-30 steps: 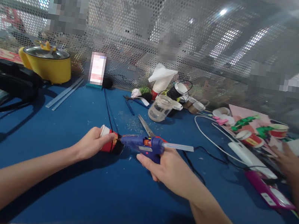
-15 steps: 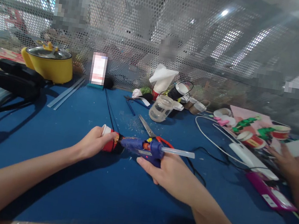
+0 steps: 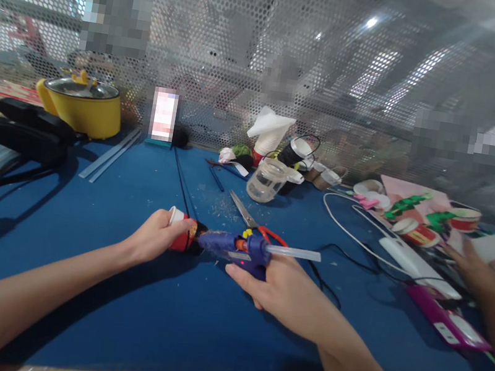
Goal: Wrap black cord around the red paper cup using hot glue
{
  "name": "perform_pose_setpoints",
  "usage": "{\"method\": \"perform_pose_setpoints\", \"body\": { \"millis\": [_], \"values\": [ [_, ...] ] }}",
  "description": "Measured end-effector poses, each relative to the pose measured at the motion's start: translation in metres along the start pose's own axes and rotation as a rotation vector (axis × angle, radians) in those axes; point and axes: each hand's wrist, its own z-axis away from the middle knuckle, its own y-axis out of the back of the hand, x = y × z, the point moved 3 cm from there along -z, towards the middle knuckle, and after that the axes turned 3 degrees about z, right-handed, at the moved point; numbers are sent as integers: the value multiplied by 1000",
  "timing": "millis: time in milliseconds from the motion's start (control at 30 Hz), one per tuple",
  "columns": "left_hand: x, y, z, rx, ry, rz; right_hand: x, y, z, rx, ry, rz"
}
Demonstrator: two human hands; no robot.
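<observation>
My left hand (image 3: pixel 153 238) is closed around a red and white paper cup (image 3: pixel 179 240) lying on its side, its thumb along the top. Black yarn (image 3: pixel 185 189) runs from the cup's dark end back to a black ball (image 3: pixel 181 138). My right hand (image 3: pixel 281 288) grips a blue hot glue gun (image 3: pixel 253 254), whose nozzle points left at the black-wrapped end of the cup. Whether the tip touches the cup I cannot tell. A clear glue stick (image 3: pixel 297 253) sticks out of the gun's back. Just behind the gun lie scissors (image 3: pixel 249 218) with red handles, blades open.
A clear plastic jar (image 3: pixel 266 181) stands behind the scissors. At the left are a yellow pot (image 3: pixel 84 112), glue sticks (image 3: pixel 109 154) and a black strap-like object (image 3: pixel 25 134). To the right lie a white power strip (image 3: pixel 417 266), a purple box (image 3: pixel 447 317) and another person's hand (image 3: pixel 481 269).
My hands, the cup and the glue gun stay almost in place. The glue stick's rear end sits very slightly further left. The other person's hand at the right has shifted a little.
</observation>
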Motion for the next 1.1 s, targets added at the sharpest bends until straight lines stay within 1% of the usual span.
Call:
{"method": "perform_pose_setpoints", "body": {
  "millis": [133, 200, 300, 367, 467, 533, 600, 667, 700, 767, 833, 900, 1000, 1100],
  "values": [
    [-1, 0, 0, 8, 9, 11, -1, 3, -4, -49, -13, -159],
    [-2, 0, -1, 16, 11, 18, 2, 5, -7, -64, -37, -245],
    [-3, 0, -1, 37, 16, 35, 10, 9, -15, -59, -16, -395],
    [-5, 1, -1, 57, 21, 47, 17, 11, -20, -10, -19, -511],
    [-5, 4, 0, 90, 14, 44, 28, 17, -30, 97, -85, -670],
    [-5, 5, 1, 95, 0, 25, 33, 25, -39, 164, -103, -748],
    [-3, 6, 2, 87, -22, 1, 39, 39, -51, 249, -113, -797],
    [-1, 5, 4, 71, -45, -23, 48, 57, -66, 342, -149, -832],
    [0, 4, 4, 61, -55, -33, 54, 66, -74, 367, -196, -855],
    [0, 3, 5, 37, -70, -46, 64, 81, -92, 393, -241, -868],
    [0, 2, 7, 15, -82, -54, 74, 92, -107, 393, -287, -872],
    [-1, 1, 9, -4, -93, -77, 82, 96, -119, 375, -331, -857],
    [0, -1, 13, -51, -136, -137, 91, 97, -131, 342, -388, -802],
    [6, -6, 20, -142, -244, -231, 97, 95, -136, 316, -449, -722]
  ]
}}
